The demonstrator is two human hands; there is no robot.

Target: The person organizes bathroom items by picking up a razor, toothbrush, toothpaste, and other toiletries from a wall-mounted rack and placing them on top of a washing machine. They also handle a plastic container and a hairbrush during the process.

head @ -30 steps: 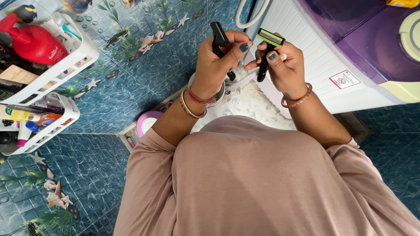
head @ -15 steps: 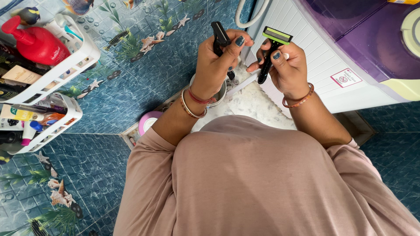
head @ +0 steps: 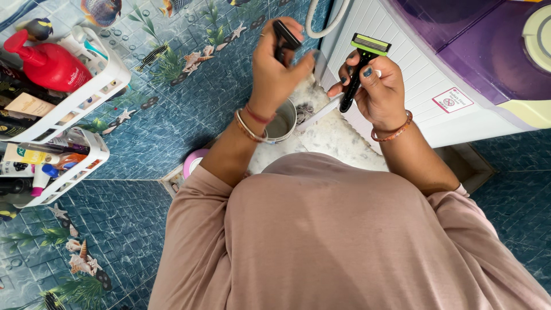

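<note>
I am lifting my left hand (head: 275, 69) higher than a moment ago, its grip closed around a black razor (head: 283, 35) above the steel cup (head: 282, 121). My right hand (head: 373, 86) is holding the green-headed razor (head: 361, 63), also raised slightly.

Bright, even light (soft shadows), sharp focus

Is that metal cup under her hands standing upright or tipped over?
Upright: the metal cup stands on the marble ledge with its round open mouth facing the camera. Whether it holds anything, I cannot tell.
</note>
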